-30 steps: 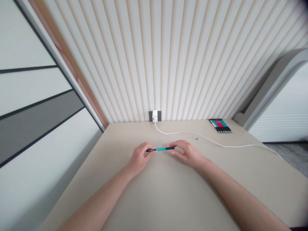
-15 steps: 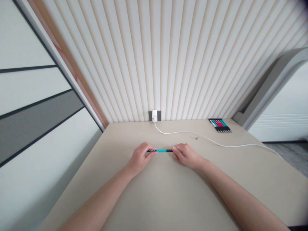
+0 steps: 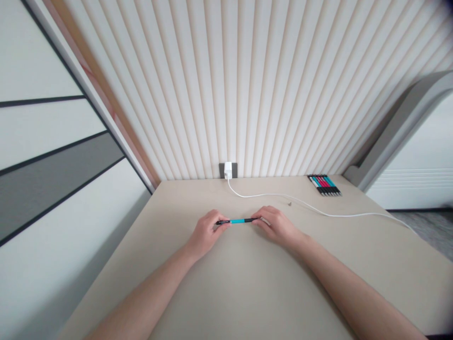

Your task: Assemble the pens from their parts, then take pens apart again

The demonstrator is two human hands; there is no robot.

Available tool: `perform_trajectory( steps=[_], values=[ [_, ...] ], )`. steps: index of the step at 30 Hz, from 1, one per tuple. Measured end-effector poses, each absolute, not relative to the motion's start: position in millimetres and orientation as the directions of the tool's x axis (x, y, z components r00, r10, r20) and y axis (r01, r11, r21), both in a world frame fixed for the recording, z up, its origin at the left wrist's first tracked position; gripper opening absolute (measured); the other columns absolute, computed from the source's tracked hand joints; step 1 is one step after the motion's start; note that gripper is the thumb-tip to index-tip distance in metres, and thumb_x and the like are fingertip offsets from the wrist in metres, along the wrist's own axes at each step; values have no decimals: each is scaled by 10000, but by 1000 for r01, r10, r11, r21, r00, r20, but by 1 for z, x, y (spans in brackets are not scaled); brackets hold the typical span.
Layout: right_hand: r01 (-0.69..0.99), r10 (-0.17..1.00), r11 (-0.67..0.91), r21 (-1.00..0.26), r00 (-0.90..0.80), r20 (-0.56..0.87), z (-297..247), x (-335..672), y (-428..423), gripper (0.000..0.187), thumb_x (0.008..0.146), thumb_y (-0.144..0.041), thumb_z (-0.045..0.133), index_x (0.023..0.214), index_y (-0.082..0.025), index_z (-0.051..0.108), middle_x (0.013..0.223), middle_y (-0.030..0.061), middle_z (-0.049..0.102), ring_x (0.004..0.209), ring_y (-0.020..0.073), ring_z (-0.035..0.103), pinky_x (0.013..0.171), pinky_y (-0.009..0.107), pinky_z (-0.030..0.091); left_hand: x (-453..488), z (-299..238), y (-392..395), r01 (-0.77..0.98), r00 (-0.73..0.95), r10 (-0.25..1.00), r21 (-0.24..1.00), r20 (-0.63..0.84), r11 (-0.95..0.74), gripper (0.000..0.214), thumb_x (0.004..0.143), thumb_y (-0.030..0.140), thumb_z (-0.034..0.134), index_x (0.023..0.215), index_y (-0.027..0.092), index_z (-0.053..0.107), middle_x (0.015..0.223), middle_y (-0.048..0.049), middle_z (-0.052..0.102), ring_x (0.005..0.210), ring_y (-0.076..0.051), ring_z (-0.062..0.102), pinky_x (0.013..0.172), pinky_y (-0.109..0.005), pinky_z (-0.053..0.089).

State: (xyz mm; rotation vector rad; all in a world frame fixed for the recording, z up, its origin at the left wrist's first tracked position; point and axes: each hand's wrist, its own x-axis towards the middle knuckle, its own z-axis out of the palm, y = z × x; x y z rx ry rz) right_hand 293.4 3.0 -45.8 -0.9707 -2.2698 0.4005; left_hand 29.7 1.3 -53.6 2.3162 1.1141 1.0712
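A pen [image 3: 237, 221] with a teal middle and black ends lies crosswise between my two hands, over the table [image 3: 226, 283]. My left hand [image 3: 209, 230] pinches its black left end between thumb and fingers. At the other end, my right hand [image 3: 276, 223] has thumb and fingers closed around the black part, and the fingers cover the pen's right tip. Toward the back right of the table, several pens [image 3: 324, 184] lie side by side in a row, with teal, pink, white and black barrels.
A white charger [image 3: 228, 170] is plugged into a dark wall socket [image 3: 222, 170]. Its white cable [image 3: 272, 194] runs across the table to the right edge. A tiny dark bit [image 3: 289, 204] lies near the cable. A white cabinet [image 3: 71, 226] stands left, a grey-white headboard [image 3: 417, 137] right.
My right hand has shifted its grip on the pen's right end, its fingers now straighter and reaching further over. The pen's right end has tilted up slightly. My left hand stays put.
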Motion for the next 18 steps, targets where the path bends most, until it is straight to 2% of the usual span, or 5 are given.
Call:
perform_trajectory(
  steps=[6,10,14,16,18],
  values=[
    [541,728,681,-493,-572,378,-44,287,0,422,1014,-308,321,695,-190,572,645,42,612,660,164,558,713,298,430,29,-57,2,451,444,708,546,549,-706,65,897,236,610,870,177,605,797,-20,611,755,-144,580,698,-260,460],
    [561,770,621,-547,-570,288,-44,286,-1,482,1027,-309,272,647,-196,546,582,14,583,579,139,542,661,272,422,29,-58,3,440,452,699,542,555,-716,59,894,230,617,871,180,596,804,-20,613,766,-145,580,712,-265,462],
    [536,753,650,-538,-550,362,-45,292,1,345,1006,-352,361,886,-192,642,793,62,678,756,175,615,750,296,447,29,-58,4,459,434,722,557,539,-692,62,898,241,610,891,181,599,808,-19,605,761,-144,583,704,-262,463],
    [509,724,685,-521,-556,408,-45,295,3,269,966,-388,467,1073,-198,624,957,85,690,871,197,623,814,317,451,29,-57,4,477,422,739,565,525,-673,73,900,250,605,886,179,601,801,-18,602,747,-142,582,692,-258,461],
    [499,696,715,-489,-575,430,-45,297,5,271,947,-387,510,1121,-204,609,1012,90,684,913,207,615,840,332,445,29,-57,3,490,412,752,571,515,-659,83,901,256,601,876,177,603,795,-18,601,739,-143,581,685,-256,460]
  ],
)
